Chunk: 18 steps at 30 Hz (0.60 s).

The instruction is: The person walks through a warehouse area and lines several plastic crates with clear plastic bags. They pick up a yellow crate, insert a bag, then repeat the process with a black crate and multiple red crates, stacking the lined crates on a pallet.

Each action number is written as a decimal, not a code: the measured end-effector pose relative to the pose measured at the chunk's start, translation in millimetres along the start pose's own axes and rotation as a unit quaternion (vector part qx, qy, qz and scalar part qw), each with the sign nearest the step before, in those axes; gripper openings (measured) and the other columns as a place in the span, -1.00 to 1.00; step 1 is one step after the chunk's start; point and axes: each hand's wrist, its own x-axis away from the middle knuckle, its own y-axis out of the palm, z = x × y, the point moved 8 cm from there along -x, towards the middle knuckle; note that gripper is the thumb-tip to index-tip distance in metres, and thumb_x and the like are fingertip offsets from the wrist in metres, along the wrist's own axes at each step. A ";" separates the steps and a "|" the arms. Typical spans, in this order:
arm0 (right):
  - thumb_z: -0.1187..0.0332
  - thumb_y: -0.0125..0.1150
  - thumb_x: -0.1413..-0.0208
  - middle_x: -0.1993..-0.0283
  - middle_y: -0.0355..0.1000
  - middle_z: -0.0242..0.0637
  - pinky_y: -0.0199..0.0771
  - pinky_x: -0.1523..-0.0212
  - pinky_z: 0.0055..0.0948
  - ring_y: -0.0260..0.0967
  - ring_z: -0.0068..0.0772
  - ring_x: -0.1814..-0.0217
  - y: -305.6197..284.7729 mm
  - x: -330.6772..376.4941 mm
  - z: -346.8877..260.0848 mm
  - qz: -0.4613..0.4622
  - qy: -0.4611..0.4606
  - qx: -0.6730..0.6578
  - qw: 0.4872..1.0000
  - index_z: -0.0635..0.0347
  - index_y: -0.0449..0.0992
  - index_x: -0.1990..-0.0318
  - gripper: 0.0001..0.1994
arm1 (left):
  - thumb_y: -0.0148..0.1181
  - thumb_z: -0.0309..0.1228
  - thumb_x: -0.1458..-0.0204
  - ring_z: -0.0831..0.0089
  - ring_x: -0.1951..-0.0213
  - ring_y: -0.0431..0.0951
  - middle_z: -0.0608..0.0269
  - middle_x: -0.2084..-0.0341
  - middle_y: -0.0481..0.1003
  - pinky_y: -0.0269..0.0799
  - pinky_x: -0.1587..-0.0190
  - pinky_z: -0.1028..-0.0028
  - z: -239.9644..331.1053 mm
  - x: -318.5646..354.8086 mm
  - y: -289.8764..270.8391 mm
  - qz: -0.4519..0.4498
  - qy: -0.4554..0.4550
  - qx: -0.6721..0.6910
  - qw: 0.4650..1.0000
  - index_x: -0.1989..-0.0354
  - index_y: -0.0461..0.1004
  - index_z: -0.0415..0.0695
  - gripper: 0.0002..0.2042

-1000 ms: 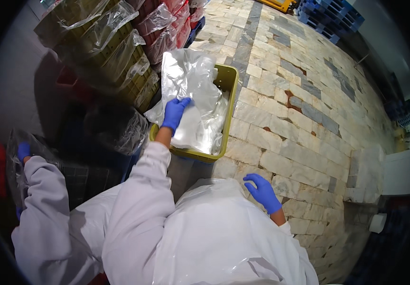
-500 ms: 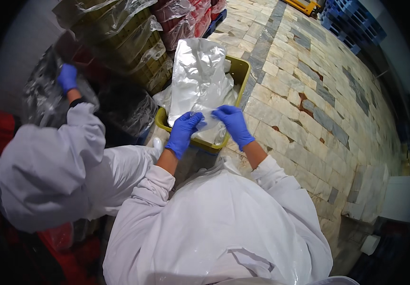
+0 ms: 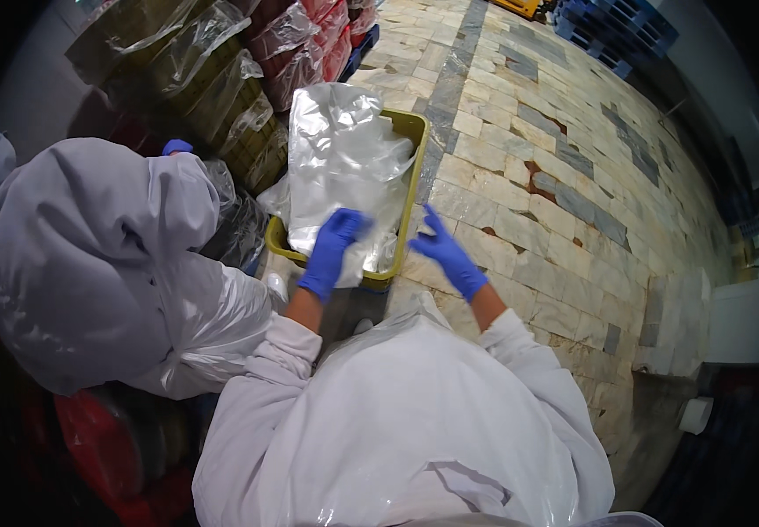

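A yellow-green crate (image 3: 414, 167) in front of me holds a stack of clear plastic bags (image 3: 322, 132), piled above its rim. My left hand (image 3: 331, 255), in a blue glove, is over the near part of the stack. Its fingers are curled and slightly blurred, seemingly closed on a bag whose loose edge hangs over the crate's near rim. To the right of the crate, my right hand (image 3: 451, 256), also gloved in blue, is held in the air. Its fingers are apart, with nothing in them.
A co-worker in white (image 3: 90, 263) bends close on my left, one blue-gloved hand (image 3: 177, 147) partly showing. Plastic-covered crates (image 3: 177, 70) stand stacked behind. Stone-tiled floor (image 3: 520, 220) extends right, with blue pallets (image 3: 612, 35) far off and a pale block (image 3: 674, 325) at right.
My hands have parted: the right has let go of the plastic and opened, moving right. The crate appears lower and further left in view. The co-worker has leaned forward, mostly hiding the gloved hand.
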 end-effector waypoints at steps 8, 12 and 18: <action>0.31 0.02 -0.18 0.22 0.46 -0.25 0.38 0.06 -0.45 0.39 -0.50 0.16 -44.4 5.3 -112.1 -0.057 -0.159 -0.233 0.958 0.31 0.41 0.05 -0.71 | 0.04 -0.43 -0.13 0.44 0.03 0.45 0.16 0.06 0.46 0.31 -0.08 0.47 113.5 -10.3 31.9 -0.007 0.181 -0.071 0.981 -0.01 0.39 -0.24 -0.71; 0.32 -0.12 -0.24 0.02 0.39 -0.27 0.29 -0.06 -0.50 0.31 -0.51 -0.04 -114.9 77.2 -168.3 0.150 -0.249 -0.078 0.954 0.32 0.29 -0.14 -0.63 | 0.11 -0.48 -0.09 0.39 -0.13 0.26 0.11 -0.14 0.23 0.22 -0.15 0.46 72.6 -15.5 -3.8 0.012 0.124 -0.143 0.982 -0.25 0.10 -0.16 -0.47; 0.26 -0.12 -0.24 -0.12 0.29 -0.25 0.25 -0.15 -0.39 0.26 -0.43 -0.11 -123.4 141.3 -158.8 0.151 -0.216 -0.169 0.950 0.28 0.21 -0.18 -0.59 | 0.33 -0.37 0.13 0.19 -0.33 -0.10 0.00 -0.31 -0.13 -0.13 -0.31 0.35 46.9 -23.8 100.9 -0.167 0.202 -0.346 0.901 -0.36 -0.30 -0.09 -0.03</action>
